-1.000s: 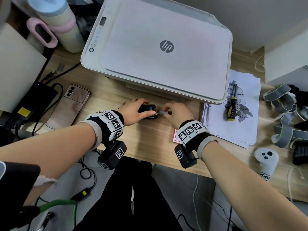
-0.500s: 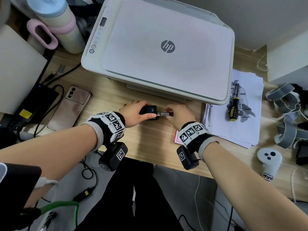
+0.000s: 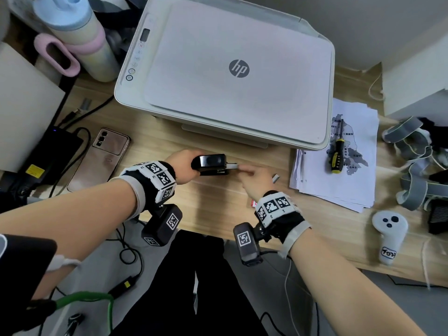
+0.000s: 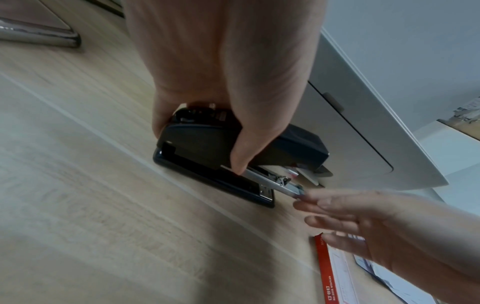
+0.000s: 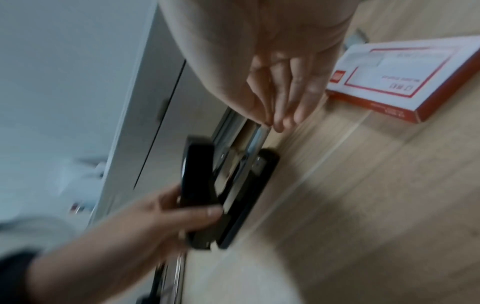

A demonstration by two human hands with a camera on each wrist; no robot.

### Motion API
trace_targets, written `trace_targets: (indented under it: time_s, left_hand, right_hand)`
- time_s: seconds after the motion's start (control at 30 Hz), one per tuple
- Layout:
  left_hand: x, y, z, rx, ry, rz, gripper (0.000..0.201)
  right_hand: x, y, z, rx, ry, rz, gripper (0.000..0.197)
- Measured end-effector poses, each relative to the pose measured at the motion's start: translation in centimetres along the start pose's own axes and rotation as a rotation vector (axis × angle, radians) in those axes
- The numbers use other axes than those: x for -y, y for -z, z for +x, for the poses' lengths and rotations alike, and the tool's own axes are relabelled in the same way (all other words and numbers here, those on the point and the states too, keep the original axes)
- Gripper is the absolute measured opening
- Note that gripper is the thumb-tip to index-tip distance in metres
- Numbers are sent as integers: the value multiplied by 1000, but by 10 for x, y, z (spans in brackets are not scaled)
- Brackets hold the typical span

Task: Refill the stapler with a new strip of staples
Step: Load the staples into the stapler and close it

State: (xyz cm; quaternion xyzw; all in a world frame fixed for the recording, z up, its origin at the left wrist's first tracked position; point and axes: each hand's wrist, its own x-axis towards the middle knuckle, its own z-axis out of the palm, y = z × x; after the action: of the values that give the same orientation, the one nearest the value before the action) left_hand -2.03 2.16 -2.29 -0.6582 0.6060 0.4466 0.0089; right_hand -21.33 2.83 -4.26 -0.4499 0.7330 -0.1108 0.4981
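A black stapler (image 3: 211, 162) lies on the wooden desk (image 3: 218, 204) in front of the printer. My left hand (image 3: 184, 166) grips its rear, thumb on the near side (image 4: 241, 156). A metal staple tray (image 3: 231, 166) sticks a short way out of the front. My right hand (image 3: 254, 175) has straight fingers, and their tips (image 4: 301, 198) touch the tray's end (image 5: 257, 139). A red and white staple box (image 5: 405, 82) lies on the desk under my right wrist. A small grey metal piece (image 3: 276, 178) shows just right of that hand; whether it is a staple strip I cannot tell.
A white HP printer (image 3: 230, 76) stands just behind the stapler. A phone (image 3: 101, 156) lies to the left. Papers with a screwdriver (image 3: 337, 151) lie to the right, a white controller (image 3: 388, 234) and grey straps (image 3: 412, 170) farther right. A bottle (image 3: 82, 37) stands back left.
The tray stuck out farther before; now it has slid back towards the stapler with my right fingertips behind it. My left hand keeps its grip.
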Motion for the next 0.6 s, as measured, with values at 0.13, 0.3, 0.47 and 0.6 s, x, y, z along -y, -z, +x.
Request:
trace_targets:
  time_s: [0.13,0.3,0.47,0.6]
  left_hand:
    - [1,2,1,7,-9,5,50]
    - [-5,5,1,27,-26,-1,50]
    - [-14,5,4,40,-20,66,49]
    - [-17,-2,5,6,-6,46,48]
  right_hand:
    - [7,-9,-7,62,24,57,37]
    - [6,-2,-5,53,-18,111,37]
    - [1,-1,-2,-6,-68,177,35]
    - [-1,-3,-3,-54,-70,171,35]
